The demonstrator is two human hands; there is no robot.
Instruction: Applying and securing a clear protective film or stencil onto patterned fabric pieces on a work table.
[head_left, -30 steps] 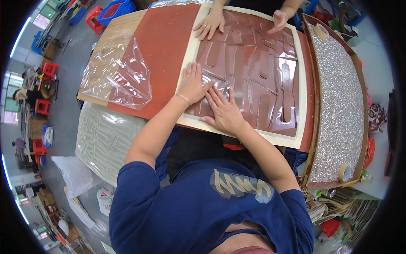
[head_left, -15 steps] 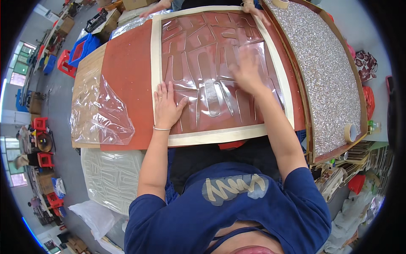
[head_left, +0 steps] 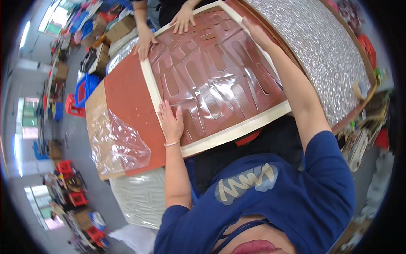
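A brown sheet with elongated cut-out shapes (head_left: 192, 72) lies under glossy clear film, edged by a cream border strip (head_left: 237, 131). My left hand (head_left: 171, 122) rests flat and open on the near left part of that border and the film beside it. Along the far right border lies my right hand (head_left: 256, 33), its fingers stretched out, holding nothing. At the far side, another person's hands press on the panel: one hand (head_left: 145, 42) on the left border, the other hand (head_left: 183, 19) spread on the far edge. Beneath the panel is a red-brown board (head_left: 127, 89).
Crumpled clear plastic (head_left: 127, 144) covers the left end of the board. To the right stands a tray-like frame of silvery glitter material (head_left: 313, 46) with a tape roll (head_left: 359, 89) on it. A wrapped white sheet (head_left: 141, 197) sits lower left; blue crates (head_left: 87, 89) stand beyond.
My right hand has gone from the middle of the film to the far right border. The other person's hands have come onto the panel's far left side. The whole view has tilted.
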